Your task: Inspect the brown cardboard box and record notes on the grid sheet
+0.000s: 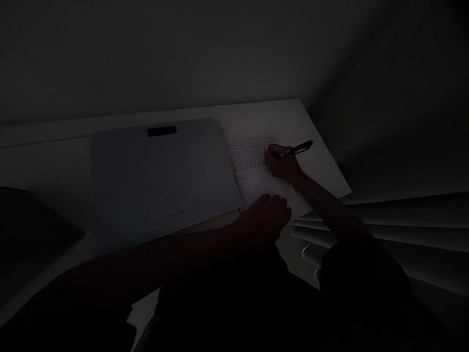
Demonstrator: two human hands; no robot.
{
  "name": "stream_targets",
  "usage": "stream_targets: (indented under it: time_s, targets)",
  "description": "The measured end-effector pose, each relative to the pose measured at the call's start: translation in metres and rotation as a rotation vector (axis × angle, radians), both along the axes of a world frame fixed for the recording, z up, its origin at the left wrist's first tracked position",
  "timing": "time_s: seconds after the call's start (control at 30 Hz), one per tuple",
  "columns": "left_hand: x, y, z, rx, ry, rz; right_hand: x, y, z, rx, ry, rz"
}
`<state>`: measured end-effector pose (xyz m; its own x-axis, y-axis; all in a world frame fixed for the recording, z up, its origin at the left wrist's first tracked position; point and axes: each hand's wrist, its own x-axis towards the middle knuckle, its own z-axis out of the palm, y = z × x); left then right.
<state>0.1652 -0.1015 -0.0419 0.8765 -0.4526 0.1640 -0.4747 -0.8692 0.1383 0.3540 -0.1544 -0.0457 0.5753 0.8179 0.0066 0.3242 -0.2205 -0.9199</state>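
The scene is very dark. A pen (301, 147) with a dark barrel is pinched in my right hand (282, 161), slanting up to the right. Its tip is hidden behind my fingers. Under that hand lies a white sheet of paper (256, 187), its upper part filled with rows of small written marks. My left hand (266, 215) rests on the sheet's lower edge, fingers curled and knuckles up; whatever may be inside the fingers is hidden.
Left of the sheet, a closed grey laptop (161, 171) with a dark strip near its far edge lies on the white table (315, 166). A plain wall (183, 54) rises behind. Pale-edged folds (414, 234) are at the right, and a dark shape (32, 220) at the left.
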Motion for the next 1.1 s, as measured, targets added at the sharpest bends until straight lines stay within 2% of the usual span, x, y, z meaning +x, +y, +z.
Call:
stream_targets:
  time_s: [0.3,0.47,0.8,1.1]
  targets:
    - [-0.0005,0.0006,0.0027,-0.002,0.018,0.003,0.0024,0.0034,-0.0027,-0.007,-0.055,-0.017]
    - [-0.0002,0.0011,0.0058,0.015,0.049,-0.002,0.0016,0.0023,-0.0013,0.004,-0.004,-0.005]
    - [-0.0002,0.0005,-0.0013,-0.031,0.006,0.005,0.0012,0.0037,-0.0017,0.012,-0.052,-0.022]
    - [-0.0012,0.0018,-0.002,-0.021,-0.01,-0.003,0.002,0.0044,0.0005,-0.009,0.014,-0.027]
